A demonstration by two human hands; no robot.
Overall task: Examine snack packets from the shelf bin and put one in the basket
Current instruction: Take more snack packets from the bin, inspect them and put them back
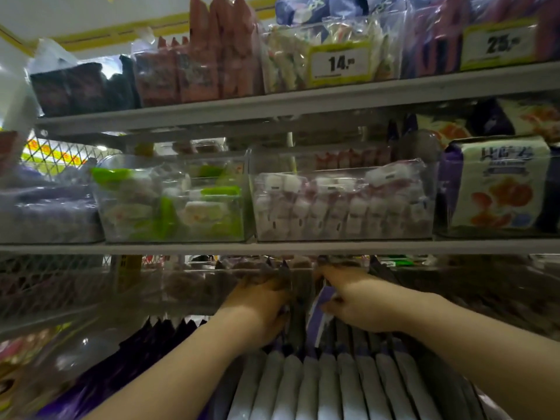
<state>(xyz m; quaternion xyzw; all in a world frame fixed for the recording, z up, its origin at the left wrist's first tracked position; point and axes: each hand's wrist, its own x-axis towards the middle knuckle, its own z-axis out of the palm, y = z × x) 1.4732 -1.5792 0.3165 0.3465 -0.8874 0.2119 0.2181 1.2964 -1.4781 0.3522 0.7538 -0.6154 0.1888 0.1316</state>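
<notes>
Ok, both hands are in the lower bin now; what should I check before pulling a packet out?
1. Left hand gripping the packets: ok, fingers curl round their tops.
2. Right hand on the purple packet: ok, it pinches its edge.
3. Single packet separated: cannot tell, blurred.
4. Hands below the shelf edge: ok.
5. Basket in view: not ok, none visible.

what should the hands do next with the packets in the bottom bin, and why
Probably pinch one packet and lift it clear of the row. The left hand and right hand are both in among the upright purple-and-white packets, seemingly parting them, yet none stands clear of its neighbours. Whether either grips one is blurred.
</notes>
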